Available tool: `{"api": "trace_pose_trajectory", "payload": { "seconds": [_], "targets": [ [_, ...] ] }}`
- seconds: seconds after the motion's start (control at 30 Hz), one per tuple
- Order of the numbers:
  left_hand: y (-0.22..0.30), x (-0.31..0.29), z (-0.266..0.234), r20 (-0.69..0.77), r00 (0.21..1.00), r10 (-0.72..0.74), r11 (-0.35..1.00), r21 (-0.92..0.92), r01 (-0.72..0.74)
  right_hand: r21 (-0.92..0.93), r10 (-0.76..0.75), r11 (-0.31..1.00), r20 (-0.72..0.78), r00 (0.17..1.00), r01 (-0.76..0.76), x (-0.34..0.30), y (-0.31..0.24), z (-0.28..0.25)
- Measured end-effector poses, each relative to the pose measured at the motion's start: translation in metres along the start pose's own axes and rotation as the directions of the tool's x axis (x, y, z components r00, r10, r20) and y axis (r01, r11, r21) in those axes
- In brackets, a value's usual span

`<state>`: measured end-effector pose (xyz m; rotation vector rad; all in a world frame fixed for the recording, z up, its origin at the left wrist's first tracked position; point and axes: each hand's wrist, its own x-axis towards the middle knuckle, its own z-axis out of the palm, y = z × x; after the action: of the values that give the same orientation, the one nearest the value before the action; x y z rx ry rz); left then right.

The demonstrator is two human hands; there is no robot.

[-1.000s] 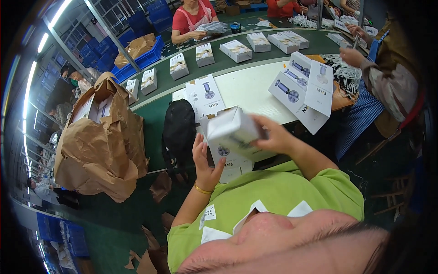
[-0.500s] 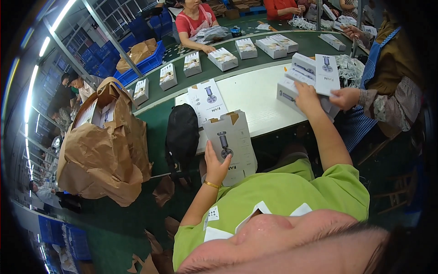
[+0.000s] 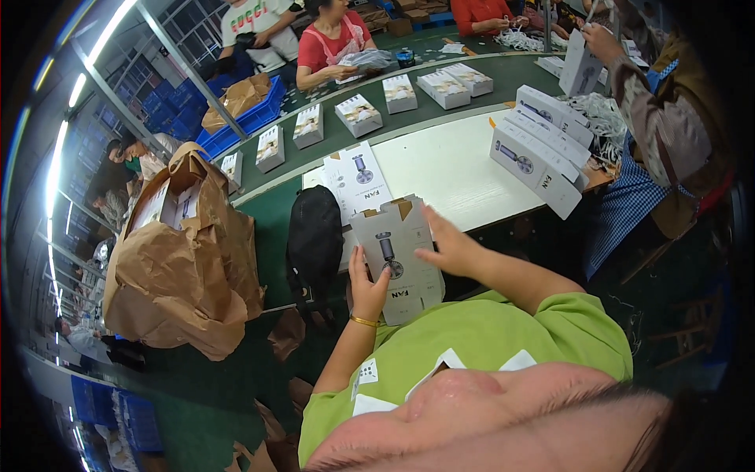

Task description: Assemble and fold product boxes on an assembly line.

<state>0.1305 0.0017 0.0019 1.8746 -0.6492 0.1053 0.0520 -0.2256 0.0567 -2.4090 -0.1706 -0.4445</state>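
A stack of flat white fan cartons [image 3: 409,236], printed with a grey fan, stands tilted against my body at the table's near edge. Wrapped around its left edge is my left hand [image 3: 368,285], thumb on the front face. At the right edge, my right hand [image 3: 454,245] has its fingers stretched out and apart; whether they touch the cartons I cannot tell. More flat cartons [image 3: 363,169] lie just beyond on the white tabletop [image 3: 444,161]. Several opened-out fan boxes [image 3: 523,157] stand at the table's right end.
A black pouch [image 3: 314,236] lies left of the cartons. Further left stands a big brown paper bag [image 3: 185,275] with boxes inside. Boxes line the green conveyor [image 3: 303,161]. A co-worker at right holds a box [image 3: 580,64] near white cables [image 3: 599,118]; others stand across the conveyor.
My right hand has left the boxes at the right and come to the flat cartons. The co-worker at right has lifted a box away. Boxes on the conveyor have shifted left.
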Motion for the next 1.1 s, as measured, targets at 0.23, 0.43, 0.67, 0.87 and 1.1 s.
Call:
{"api": "trace_pose_trajectory", "payload": {
  "seconds": [0.23,0.43,0.67,0.87,1.1],
  "targets": [
    [0.027,0.002,-0.018,-0.106,0.972,0.210,0.958,-0.175,-0.226,-0.138,0.066,0.988,0.005,0.998,-0.065,-0.005,-0.044,0.009],
    [0.089,-0.001,-0.060,0.312,0.935,0.166,0.947,-0.315,-0.063,0.432,0.104,0.896,0.013,0.994,-0.099,-0.001,-0.036,0.007],
    [0.096,-0.012,-0.045,0.368,0.882,0.296,0.941,0.045,-0.334,0.910,0.264,0.348,0.134,0.955,-0.224,0.004,-0.039,0.005],
    [0.079,-0.012,-0.032,0.297,0.864,0.408,0.884,0.110,-0.455,0.833,0.391,0.434,0.170,0.904,-0.344,0.005,-0.024,0.010],
    [0.072,-0.002,-0.027,0.209,0.872,0.443,0.820,0.299,-0.489,0.972,0.453,0.019,0.202,0.869,-0.235,0.005,-0.015,0.015]
  ]
}}
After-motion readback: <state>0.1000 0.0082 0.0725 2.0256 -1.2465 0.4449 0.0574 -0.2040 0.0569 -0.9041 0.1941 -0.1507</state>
